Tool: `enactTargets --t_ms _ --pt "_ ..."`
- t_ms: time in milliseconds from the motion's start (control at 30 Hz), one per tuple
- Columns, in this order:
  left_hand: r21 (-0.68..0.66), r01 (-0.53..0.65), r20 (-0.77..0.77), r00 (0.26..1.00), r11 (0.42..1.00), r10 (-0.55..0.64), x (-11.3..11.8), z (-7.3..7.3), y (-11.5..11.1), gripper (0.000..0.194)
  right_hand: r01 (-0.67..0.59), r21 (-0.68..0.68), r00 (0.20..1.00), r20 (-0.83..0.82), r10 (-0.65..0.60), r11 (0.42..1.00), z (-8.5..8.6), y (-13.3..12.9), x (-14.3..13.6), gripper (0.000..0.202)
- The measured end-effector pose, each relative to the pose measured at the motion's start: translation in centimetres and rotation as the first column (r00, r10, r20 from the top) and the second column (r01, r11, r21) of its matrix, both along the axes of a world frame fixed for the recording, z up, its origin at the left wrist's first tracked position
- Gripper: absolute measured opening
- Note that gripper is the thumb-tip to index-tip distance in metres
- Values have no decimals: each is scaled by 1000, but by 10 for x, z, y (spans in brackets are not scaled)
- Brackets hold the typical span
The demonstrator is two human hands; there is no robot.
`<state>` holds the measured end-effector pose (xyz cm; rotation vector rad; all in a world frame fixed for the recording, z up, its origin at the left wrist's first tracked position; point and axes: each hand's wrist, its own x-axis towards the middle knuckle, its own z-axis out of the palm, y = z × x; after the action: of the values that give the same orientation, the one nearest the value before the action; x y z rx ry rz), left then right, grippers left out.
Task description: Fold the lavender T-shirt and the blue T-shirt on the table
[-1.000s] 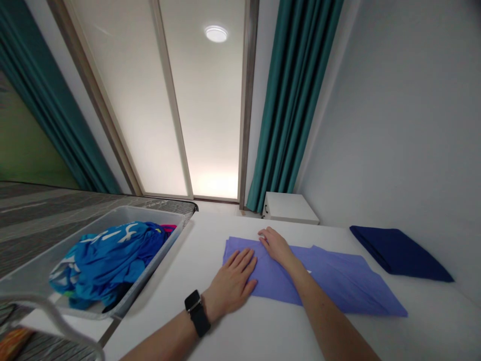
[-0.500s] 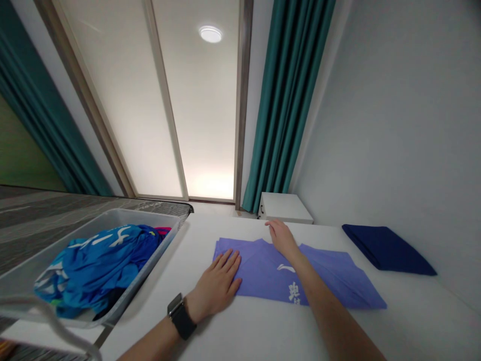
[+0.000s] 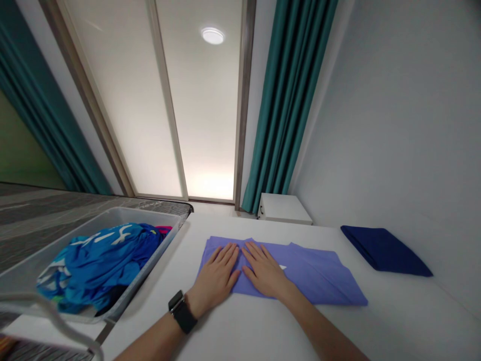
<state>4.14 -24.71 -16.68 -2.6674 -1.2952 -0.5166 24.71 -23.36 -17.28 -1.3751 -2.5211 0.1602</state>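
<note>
A purple T-shirt, folded lengthwise into a long strip, lies on the white table. My left hand rests flat on its left end, fingers stretched out; a black watch is on that wrist. Close beside it, my right hand also presses flat on the shirt, palm down with the fingers extended. Its palm and forearm hide most of the white print. The shirt's right end spreads out uncovered.
To the left, a translucent plastic bin holds crumpled blue clothes. At the table's right lies a folded navy garment near the wall. A white cabinet stands beyond the far edge, by a green curtain.
My right hand has come down from the shirt's far edge and leftward, next to my left hand. The shirt has shifted left, and most of its white print is now covered.
</note>
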Motion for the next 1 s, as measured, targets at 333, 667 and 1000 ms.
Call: enactTargets --t_ms 333,667,1000 --pt "-49 -69 -34 997 996 68 -32 -10 7 50 12 -43 1000 23 -11 999 4 2 0 59" --pt "23 -119 -21 993 993 119 -36 -5 14 50 14 -74 999 39 -12 997 3 3 0 62" --pt "-76 -61 -34 998 995 59 -6 -9 12 53 22 -28 999 34 -21 999 0 4 -1 60"
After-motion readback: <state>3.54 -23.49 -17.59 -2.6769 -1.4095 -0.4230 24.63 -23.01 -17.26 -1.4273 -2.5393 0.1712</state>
